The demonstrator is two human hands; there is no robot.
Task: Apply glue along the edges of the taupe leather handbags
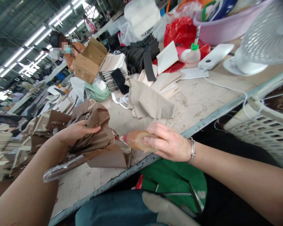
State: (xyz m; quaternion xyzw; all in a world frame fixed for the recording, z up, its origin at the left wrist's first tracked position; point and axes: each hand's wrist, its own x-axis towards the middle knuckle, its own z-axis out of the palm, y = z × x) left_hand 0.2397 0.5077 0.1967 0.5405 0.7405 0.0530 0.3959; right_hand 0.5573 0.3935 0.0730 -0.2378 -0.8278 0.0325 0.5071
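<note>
My left hand (81,131) is closed on the folded brown lining (97,122) of a brown bag (108,156), its thumb lying across the fabric. The bag rests on its side near the table's front edge, with clear plastic film (61,168) along its strap-like part. Wrapped in the fingers of my right hand (167,141) is an amber squeeze bottle (139,140), held nearly level. Its reddish, crusted nozzle points left and meets or nearly meets the bag's edge; exact contact is blurred.
Beige fabric pieces (151,100) lie beyond my hands, beside a black phone (119,81). A white fan (266,40) and a green-capped bottle (193,56) stand at the right rear. More brown bags (56,121) crowd the left. A white crate (264,131) stands right, below the table.
</note>
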